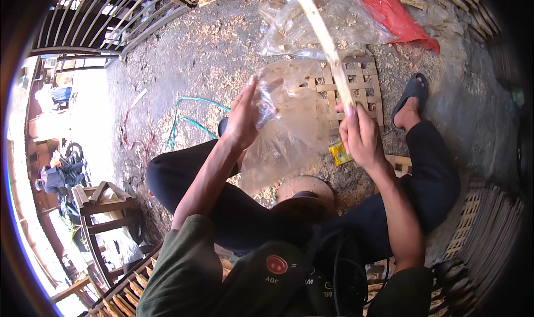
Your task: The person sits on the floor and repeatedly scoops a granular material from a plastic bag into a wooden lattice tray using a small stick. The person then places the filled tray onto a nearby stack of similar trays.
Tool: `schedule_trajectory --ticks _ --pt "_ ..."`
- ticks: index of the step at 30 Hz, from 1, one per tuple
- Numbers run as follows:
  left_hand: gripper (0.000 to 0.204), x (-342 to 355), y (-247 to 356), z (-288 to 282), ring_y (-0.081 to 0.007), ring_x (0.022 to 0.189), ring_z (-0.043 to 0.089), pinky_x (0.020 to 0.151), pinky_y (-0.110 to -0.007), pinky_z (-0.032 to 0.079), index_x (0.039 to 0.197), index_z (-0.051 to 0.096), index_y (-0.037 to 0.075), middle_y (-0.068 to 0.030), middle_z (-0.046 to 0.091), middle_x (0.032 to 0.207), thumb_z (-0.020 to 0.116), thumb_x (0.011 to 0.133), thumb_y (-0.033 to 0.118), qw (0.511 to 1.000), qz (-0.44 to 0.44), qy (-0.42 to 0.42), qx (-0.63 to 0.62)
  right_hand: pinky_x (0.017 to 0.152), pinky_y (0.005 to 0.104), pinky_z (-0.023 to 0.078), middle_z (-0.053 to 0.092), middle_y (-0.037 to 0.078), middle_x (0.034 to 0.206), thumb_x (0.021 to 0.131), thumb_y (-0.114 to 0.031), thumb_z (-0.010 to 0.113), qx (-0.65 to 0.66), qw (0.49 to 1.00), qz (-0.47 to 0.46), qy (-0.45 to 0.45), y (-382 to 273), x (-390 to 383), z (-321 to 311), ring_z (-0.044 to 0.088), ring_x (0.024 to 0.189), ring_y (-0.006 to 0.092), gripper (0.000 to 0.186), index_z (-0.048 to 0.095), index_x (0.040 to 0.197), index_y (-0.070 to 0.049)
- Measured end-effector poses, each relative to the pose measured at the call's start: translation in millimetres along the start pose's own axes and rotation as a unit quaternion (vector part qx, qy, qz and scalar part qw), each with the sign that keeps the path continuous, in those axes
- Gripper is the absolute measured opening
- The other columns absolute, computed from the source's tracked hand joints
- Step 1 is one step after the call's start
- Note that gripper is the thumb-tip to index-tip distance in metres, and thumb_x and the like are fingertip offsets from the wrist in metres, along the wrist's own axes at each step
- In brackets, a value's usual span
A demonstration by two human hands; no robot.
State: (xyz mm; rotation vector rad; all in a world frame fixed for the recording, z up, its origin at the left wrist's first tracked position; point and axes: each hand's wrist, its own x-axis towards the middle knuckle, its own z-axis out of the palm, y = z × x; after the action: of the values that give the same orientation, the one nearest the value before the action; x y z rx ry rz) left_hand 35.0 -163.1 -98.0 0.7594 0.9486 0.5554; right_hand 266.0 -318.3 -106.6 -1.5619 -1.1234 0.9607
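My right hand [361,136] is closed round the lower end of a long pale wooden stick [325,36], which slants up and away past the top of the view. In my left hand [243,116] is a crumpled clear plastic bag [292,133]; some of the fingers and thumb are blurred behind its film. The bag spreads between my hands and covers part of a woven bamboo panel [374,89] on the ground. Beside my right wrist lies a small yellow packet [340,153].
Wood shavings litter the rough floor [183,55]. Ahead lie more clear plastic [300,33] and a red plastic sheet [397,19]. Green cord [194,99] curls at left. A round wooden piece [306,189] sits between my legs. A wooden stand [105,205] is at left.
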Motion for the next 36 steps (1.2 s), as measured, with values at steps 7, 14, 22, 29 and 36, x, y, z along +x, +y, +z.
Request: schedule_trajectory --ticks 7,14,22,29,36 --pt "0.054 3.7 26.6 -27.5 -0.0108 0.086 0.060 0.078 -0.027 0.055 0.153 0.038 0.016 -0.0071 0.055 0.144 0.037 0.108 0.046 0.996 0.002 -0.031 -0.084 0.050 0.0455 0.047 0.061 0.018 0.061 0.107 -0.022 0.043 -0.231 0.961 0.022 -0.148 21.6 -23.6 11.7 0.064 0.055 0.0370 0.026 0.058 0.105 -0.002" --pt "0.054 0.3 36.1 -7.8 -0.0262 0.126 0.056 0.107 -0.046 0.047 0.151 0.041 0.012 -0.0097 0.050 0.149 0.035 0.108 0.044 0.997 0.007 0.059 -0.050 0.042 0.0483 0.045 0.061 0.017 0.059 0.107 -0.021 0.043 -0.132 0.988 -0.015 -0.078 28.5 -12.2 27.6 0.063 0.050 0.0377 0.026 0.053 0.095 -0.001" --pt "0.055 4.8 39.6 -24.3 -0.0259 0.131 0.052 0.109 -0.045 0.046 0.152 0.040 0.010 -0.0100 0.050 0.149 0.035 0.108 0.044 0.991 0.022 -0.022 -0.131 0.042 0.0435 0.045 0.060 0.016 0.058 0.107 -0.020 0.046 -0.159 0.986 0.004 -0.045 53.8 -14.6 30.0 0.064 0.049 0.0315 0.026 0.058 0.098 0.001" --pt "0.055 0.3 60.6 -15.5 -0.0236 0.112 0.064 0.096 -0.042 0.055 0.150 0.042 0.006 -0.0111 0.056 0.142 0.040 0.108 0.042 0.984 0.069 -0.004 -0.167 0.051 0.0501 0.050 0.063 0.022 0.064 0.106 -0.021 0.045 -0.145 0.984 0.030 -0.102 49.1 -28.0 39.1 0.067 0.063 0.0428 0.027 0.057 0.101 0.003" --pt "0.057 -14.4 75.6 -10.5 -0.0120 0.082 0.067 0.069 -0.026 0.059 0.153 0.036 0.003 -0.0103 0.056 0.142 0.036 0.109 0.040 0.986 0.105 0.027 -0.126 0.060 0.0462 0.053 0.069 0.022 0.080 0.107 -0.020 0.043 -0.095 0.992 0.065 -0.043 24.9 -19.7 35.1 0.069 0.074 0.0413 0.027 0.058 0.101 0.002"
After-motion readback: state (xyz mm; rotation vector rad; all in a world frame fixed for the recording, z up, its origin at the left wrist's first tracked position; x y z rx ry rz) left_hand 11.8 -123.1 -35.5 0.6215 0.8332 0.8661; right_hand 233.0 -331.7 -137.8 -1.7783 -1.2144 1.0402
